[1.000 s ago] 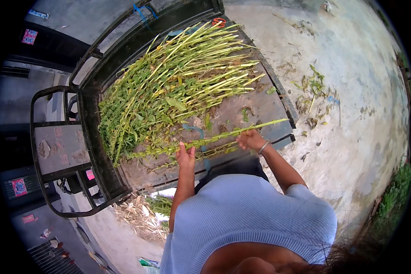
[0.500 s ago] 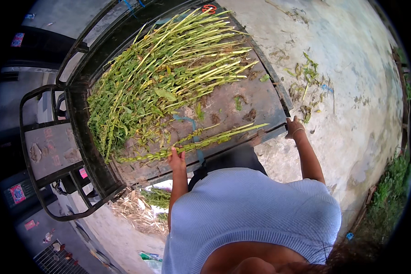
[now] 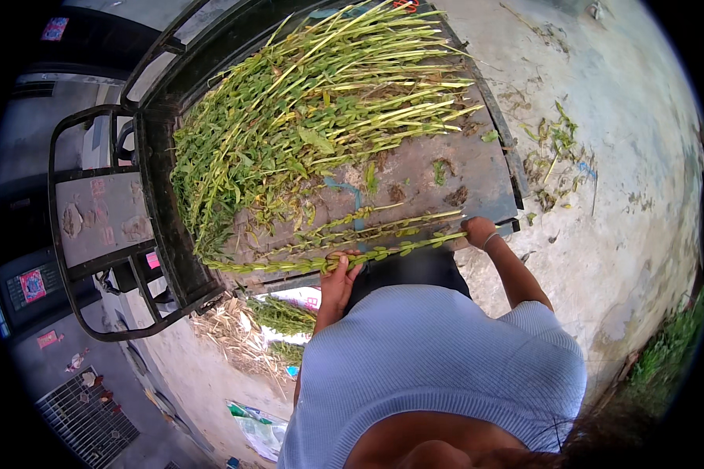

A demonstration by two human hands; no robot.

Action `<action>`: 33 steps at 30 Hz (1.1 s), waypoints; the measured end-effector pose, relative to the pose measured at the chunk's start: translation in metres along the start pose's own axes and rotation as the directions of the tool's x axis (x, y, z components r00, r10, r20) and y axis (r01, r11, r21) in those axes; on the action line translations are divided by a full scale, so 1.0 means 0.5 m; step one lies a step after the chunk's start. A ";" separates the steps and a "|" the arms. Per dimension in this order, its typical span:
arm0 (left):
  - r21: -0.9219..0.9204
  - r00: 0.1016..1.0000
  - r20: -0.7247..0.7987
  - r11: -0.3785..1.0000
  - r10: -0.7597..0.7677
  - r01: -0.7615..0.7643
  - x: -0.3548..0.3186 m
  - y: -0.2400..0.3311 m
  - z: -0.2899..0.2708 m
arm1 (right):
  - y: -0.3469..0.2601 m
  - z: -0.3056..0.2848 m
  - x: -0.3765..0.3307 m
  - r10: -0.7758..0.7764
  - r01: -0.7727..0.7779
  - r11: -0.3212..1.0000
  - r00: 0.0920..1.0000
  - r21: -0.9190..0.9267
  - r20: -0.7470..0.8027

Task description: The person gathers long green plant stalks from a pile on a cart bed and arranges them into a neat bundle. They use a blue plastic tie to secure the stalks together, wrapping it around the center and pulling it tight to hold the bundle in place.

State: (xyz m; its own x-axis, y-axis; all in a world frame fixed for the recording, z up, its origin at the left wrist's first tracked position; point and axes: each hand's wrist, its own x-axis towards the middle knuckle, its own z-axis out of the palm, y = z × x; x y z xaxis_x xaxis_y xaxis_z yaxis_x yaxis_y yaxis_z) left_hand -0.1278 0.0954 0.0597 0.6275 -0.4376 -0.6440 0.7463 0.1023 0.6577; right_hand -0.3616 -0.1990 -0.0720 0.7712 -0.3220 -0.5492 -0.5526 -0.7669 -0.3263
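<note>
A long green stalk set with pods, which looks like sesame (image 3: 403, 249), is held level along the near side of a truck bed (image 3: 485, 176). My right hand (image 3: 479, 230) is closed round its bare cut end. Nearer the middle, my left hand (image 3: 338, 278) has its fingers curled on the podded part; the leafy tip reaches left toward the corner of the bed. Just beyond it lie a couple of thinner stalks (image 3: 414, 225) on the bed. A big heap of leafy stalks (image 3: 289, 125) covers the far and left part, cut ends pointing right.
A black metal frame (image 3: 62, 156) rises at the bed's left end. Loose leaves (image 3: 555, 144) litter the concrete floor at the right. Below the near side are dry husks (image 3: 235, 336) and another green bundle (image 3: 281, 314). A blue strap (image 3: 358, 207) crosses the bed.
My right hand has left the bed's edge and moved left onto the stalk's cut end. The stalk has come up and nearer to me, apart from the thinner ones. The view has shifted.
</note>
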 end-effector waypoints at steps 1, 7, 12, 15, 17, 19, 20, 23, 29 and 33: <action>-0.003 0.999 -0.032 1.000 0.018 -0.018 0.014 -0.003 -0.018 | -0.003 0.005 0.014 -0.007 0.008 1.000 1.000 -0.017 0.005; -0.100 0.970 -0.234 0.994 -0.065 0.043 0.157 -0.085 -0.208 | -0.083 -0.034 0.089 -0.066 0.068 0.996 0.997 -0.064 0.028; 0.038 0.906 -0.394 0.982 -0.157 0.186 0.172 -0.117 -0.265 | -0.078 0.015 0.153 0.053 -0.037 0.991 0.990 -0.130 0.128; 0.025 0.907 -0.384 0.980 -0.174 0.199 0.138 -0.125 -0.285 | -0.076 0.052 0.168 0.034 -0.023 0.994 0.994 -0.103 0.106; 0.009 0.929 -0.314 0.977 -0.197 0.211 0.112 -0.155 -0.378 | -0.095 0.053 0.168 -0.045 0.048 0.996 0.998 -0.073 0.040; 0.089 0.934 -0.295 0.967 -0.203 0.238 0.090 -0.174 -0.416 | -0.107 0.058 0.165 -0.135 0.131 0.990 0.988 -0.052 -0.071; 0.176 0.929 -0.319 0.951 -0.190 0.254 0.069 -0.180 -0.410 | -0.107 0.063 0.168 -0.106 0.102 0.993 0.992 -0.052 -0.063; 0.306 0.897 -0.390 0.890 -0.207 0.339 0.031 -0.209 -0.452 | -0.116 0.071 0.168 -0.052 0.047 0.996 0.996 -0.082 -0.066; 0.549 0.926 -0.350 0.771 -0.139 0.323 0.016 -0.216 -0.434 | -0.113 0.071 0.165 -0.019 -0.017 0.967 0.990 -0.254 -0.139; 0.604 0.940 -0.335 0.751 -0.065 0.267 0.007 -0.179 -0.332 | -0.107 0.091 0.169 -0.044 -0.014 0.952 0.982 -0.304 -0.184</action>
State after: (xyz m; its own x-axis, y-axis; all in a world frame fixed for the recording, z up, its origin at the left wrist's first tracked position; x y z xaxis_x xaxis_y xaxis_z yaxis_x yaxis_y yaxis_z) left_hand -0.1558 0.2332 -0.0664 0.6160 -0.1189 -0.7787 0.5940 -0.5792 0.5583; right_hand -0.2810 -0.1598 -0.1358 0.8398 -0.3843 -0.3835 -0.4410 -0.8949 -0.0689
